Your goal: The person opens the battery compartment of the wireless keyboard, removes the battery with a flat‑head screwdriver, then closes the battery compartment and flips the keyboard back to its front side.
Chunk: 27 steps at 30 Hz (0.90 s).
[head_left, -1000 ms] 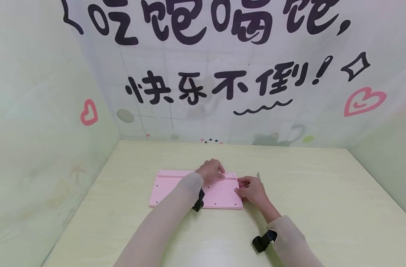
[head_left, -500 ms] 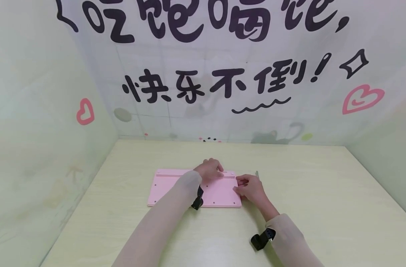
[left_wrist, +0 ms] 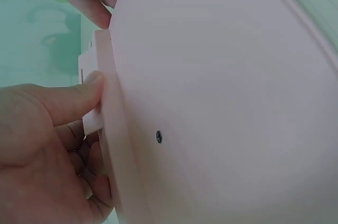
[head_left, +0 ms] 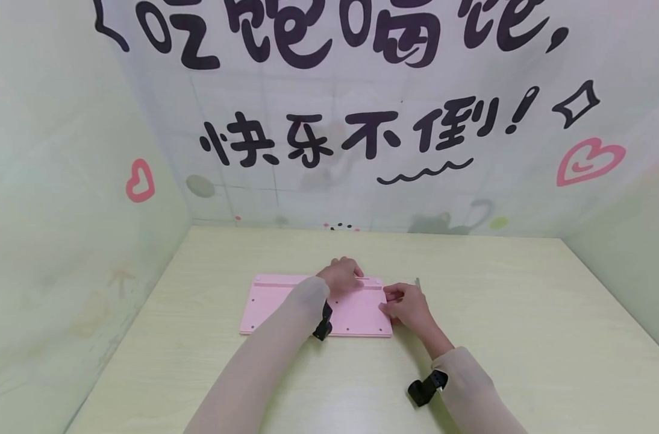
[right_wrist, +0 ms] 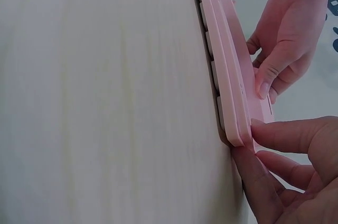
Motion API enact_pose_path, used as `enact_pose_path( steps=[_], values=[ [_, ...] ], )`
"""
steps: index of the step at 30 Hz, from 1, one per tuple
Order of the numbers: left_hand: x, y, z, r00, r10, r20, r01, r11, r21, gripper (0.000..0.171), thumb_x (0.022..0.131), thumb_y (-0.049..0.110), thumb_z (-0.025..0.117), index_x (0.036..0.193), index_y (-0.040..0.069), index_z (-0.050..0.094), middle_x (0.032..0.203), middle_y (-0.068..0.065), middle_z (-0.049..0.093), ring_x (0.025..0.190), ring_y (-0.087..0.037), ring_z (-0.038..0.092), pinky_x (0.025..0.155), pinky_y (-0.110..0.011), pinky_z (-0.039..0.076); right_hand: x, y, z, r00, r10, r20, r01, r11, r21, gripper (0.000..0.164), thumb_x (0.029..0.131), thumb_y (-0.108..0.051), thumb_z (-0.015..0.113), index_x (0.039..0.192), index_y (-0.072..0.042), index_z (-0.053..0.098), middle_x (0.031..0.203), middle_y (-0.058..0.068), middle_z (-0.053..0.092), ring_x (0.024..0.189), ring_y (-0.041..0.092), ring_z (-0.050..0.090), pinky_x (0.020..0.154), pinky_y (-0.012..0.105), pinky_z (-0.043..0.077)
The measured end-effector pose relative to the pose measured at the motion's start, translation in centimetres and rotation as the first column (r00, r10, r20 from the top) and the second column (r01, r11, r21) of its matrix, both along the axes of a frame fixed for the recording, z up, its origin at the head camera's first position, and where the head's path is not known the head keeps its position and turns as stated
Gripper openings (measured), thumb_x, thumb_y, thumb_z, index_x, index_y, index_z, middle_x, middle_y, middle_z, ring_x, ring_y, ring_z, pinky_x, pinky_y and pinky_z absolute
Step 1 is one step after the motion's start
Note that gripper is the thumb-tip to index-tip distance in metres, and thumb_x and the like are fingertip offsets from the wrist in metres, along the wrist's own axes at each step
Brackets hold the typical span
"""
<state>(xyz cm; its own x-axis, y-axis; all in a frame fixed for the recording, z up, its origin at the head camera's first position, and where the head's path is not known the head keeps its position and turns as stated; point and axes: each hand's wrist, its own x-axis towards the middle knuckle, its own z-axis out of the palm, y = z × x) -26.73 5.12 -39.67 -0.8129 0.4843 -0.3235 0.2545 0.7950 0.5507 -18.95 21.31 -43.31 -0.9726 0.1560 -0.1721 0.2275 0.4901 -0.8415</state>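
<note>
A pale wood-grained counter [head_left: 524, 313] stretches out on every side of the fingers. On it, beneath the left fingers and reaching to the right ones, lies a pink keyboard [head_left: 359, 314], face down, its long axis running left to right across the person's view and its short right end against the right fingers. Its back is smooth, matte and plain, with rounded corners. A raised ridge [head_left: 286, 282] follows the far long edge, under the left fingers. The left hand [head_left: 340, 275] grips that edge, thumb pressed over a small jutting pink piece [left_wrist: 94, 123]; the right hand [head_left: 408, 306] pinches the right end at a corner. Pale keys [right_wrist: 215, 76] face the counter, beyond the right fingertips. Small dark screws [left_wrist: 159, 137] dot the back, one near the left thumb.
</note>
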Motion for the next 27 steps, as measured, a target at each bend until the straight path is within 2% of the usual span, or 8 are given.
enact_pose_path(
  steps=[4, 8, 14, 18, 22, 27],
  values=[
    [0.0, 0.0, -0.1, 1.000, 0.018, -0.003, -0.018, 1.000, 0.018, 0.024, 0.088, 0.021, 0.062, 0.110, 0.013, 0.064, 0.113, -0.005, 0.050, 0.103, -0.022, 0.040, 0.089, -0.037, 0.036, 0.0, 0.0, 0.0, 1.000, 0.004, -0.001, -0.004, 1.000, 0.003, 0.039, 0.074, 0.002, 0.073, 0.110, 0.005, 0.060, 0.088, 0.013, 0.058, 0.069, 0.019, 0.054, 0.052, 0.030, 0.052],
    [0.0, -0.1, -0.3, 0.999, 0.042, -0.011, -0.041, 0.996, 0.083, 0.021, 0.087, 0.019, 0.064, 0.106, 0.012, 0.065, 0.111, -0.004, 0.053, 0.103, -0.022, 0.042, 0.089, -0.038, 0.036, 0.0, 0.1, 0.0, 1.000, 0.005, -0.002, -0.005, 1.000, 0.001, 0.039, 0.074, 0.001, 0.073, 0.111, 0.006, 0.059, 0.088, 0.013, 0.058, 0.069, 0.019, 0.055, 0.052, 0.030, 0.052],
    [0.4, -0.5, -0.9, 0.993, 0.092, -0.069, -0.077, 0.977, 0.199, 0.015, 0.083, 0.015, 0.067, 0.098, 0.010, 0.066, 0.094, -0.001, 0.057, 0.089, -0.018, 0.049, 0.080, -0.032, 0.041, 0.0, 0.1, 0.0, 1.000, 0.003, -0.003, -0.003, 1.000, -0.016, 0.040, 0.074, 0.002, 0.072, 0.111, 0.005, 0.059, 0.088, 0.013, 0.058, 0.069, 0.019, 0.055, 0.052, 0.030, 0.052],
    [0.6, -0.6, -1.4, 0.988, 0.121, -0.096, -0.094, 0.966, 0.242, 0.016, 0.082, 0.014, 0.069, 0.098, 0.011, 0.065, 0.092, -0.001, 0.055, 0.086, -0.016, 0.050, 0.077, -0.029, 0.042, 0.1, 0.1, 0.0, 1.000, -0.004, -0.002, 0.004, 1.000, -0.019, 0.039, 0.073, 0.002, 0.073, 0.111, 0.005, 0.060, 0.087, 0.013, 0.058, 0.069, 0.019, 0.055, 0.051, 0.030, 0.052],
    [0.8, -0.8, -1.5, 0.986, 0.104, -0.130, -0.073, 0.971, 0.229, 0.017, 0.082, 0.013, 0.068, 0.099, 0.012, 0.066, 0.095, -0.002, 0.054, 0.089, -0.015, 0.049, 0.079, -0.028, 0.041, 0.1, 0.0, 0.0, 1.000, -0.005, 0.004, 0.005, 1.000, -0.021, 0.040, 0.073, 0.002, 0.073, 0.111, 0.005, 0.060, 0.087, 0.013, 0.057, 0.068, 0.019, 0.055, 0.052, 0.030, 0.052],
    [1.1, -1.1, -0.9, 0.989, 0.057, -0.139, -0.025, 0.976, 0.218, 0.016, 0.085, 0.011, 0.065, 0.100, 0.012, 0.067, 0.097, -0.003, 0.052, 0.091, -0.016, 0.047, 0.081, -0.030, 0.040, 0.1, 0.0, 0.0, 1.000, -0.001, 0.006, 0.001, 1.000, -0.015, 0.040, 0.074, 0.001, 0.073, 0.112, 0.005, 0.059, 0.089, 0.013, 0.057, 0.069, 0.019, 0.055, 0.053, 0.030, 0.052]
  ],
)
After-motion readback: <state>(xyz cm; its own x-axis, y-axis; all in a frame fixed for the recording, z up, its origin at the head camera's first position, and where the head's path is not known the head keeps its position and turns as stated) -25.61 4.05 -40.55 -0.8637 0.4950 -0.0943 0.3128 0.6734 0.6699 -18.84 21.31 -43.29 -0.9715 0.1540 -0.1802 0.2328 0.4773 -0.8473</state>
